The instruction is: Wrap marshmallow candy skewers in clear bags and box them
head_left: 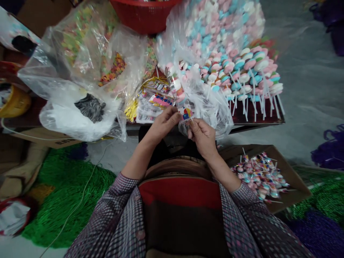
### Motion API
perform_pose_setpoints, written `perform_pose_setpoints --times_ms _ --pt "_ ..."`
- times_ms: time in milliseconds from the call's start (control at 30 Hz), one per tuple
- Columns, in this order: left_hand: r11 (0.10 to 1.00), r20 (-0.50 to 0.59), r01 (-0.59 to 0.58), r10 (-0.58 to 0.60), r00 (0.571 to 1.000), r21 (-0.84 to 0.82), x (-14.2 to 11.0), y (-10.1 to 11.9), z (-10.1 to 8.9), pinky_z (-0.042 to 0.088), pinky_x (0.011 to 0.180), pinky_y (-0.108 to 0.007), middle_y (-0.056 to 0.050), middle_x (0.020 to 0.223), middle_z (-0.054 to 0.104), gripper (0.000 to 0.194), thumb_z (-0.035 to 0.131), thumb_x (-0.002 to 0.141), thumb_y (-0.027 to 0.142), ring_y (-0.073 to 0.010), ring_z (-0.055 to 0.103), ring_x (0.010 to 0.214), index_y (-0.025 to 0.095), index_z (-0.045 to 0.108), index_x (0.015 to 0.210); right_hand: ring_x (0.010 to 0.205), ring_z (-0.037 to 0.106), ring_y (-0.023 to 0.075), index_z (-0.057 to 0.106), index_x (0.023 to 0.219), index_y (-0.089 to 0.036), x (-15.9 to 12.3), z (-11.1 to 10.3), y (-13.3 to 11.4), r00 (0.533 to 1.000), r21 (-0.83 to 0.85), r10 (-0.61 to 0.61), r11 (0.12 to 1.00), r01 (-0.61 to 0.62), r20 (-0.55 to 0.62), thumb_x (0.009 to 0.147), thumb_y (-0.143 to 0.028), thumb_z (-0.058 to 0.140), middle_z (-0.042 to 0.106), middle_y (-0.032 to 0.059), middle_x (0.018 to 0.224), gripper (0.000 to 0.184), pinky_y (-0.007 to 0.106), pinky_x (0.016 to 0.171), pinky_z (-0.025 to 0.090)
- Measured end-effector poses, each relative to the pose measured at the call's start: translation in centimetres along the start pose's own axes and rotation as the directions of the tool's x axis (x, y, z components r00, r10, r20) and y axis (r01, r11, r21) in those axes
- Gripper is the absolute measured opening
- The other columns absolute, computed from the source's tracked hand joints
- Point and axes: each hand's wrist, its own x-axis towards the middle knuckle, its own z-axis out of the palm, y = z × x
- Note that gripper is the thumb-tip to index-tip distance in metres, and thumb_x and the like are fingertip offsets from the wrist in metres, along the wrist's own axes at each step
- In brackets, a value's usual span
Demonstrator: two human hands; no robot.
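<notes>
Two bare hands work on one wrapped candy stack [177, 87] at the near edge of the surface [34, 109], and I study it through the head view. It lies in a clear printed wrapper [185, 112], its pastel pieces pointing away from the body and the printed end toward it. The left hand [168, 120] has thumb and fingers pinched narrow at the left edge of the print; the right hand [201, 134] has its fingers closed on the lower end, though I cannot tell whether a stick sits inside that grip. I judge the stack very light and spongy, like marshmallow, so a squeeze on the pieces would dent them or smear the colour. The film looks thin, slick and crinkly, apt to slide off dry fingertips or crease, and I expect it to tear if pulled hard at one corner. I would take hold low, at the gathered end below the candy, where pressure harms nothing, and steady the film by its edge with a light pinch. Just beyond the left hand lie printed sleeves [161, 100] and gold ties [131, 109]; bare candy skewers [249, 68] are heaped farther right.
</notes>
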Motion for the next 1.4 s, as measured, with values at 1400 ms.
perform_pose_setpoints --times_ms 1400 --pt "0.99 0.175 0.126 -0.114 0.978 -0.056 -2.1 -0.8 1.4 0.05 0.063 -0.028 0.004 0.061 0.052 0.045 0.053 0.097 0.063 -0.0127 0.053 0.055 0.02 0.059 0.089 0.09 0.074 0.0186 0.065 0.106 -0.031 3.8 1.2 -2.8 0.984 0.144 -0.09 0.987 0.067 0.157 0.083 -0.055 0.08 0.076 0.0014 0.102 0.036 0.032 0.075 0.064"
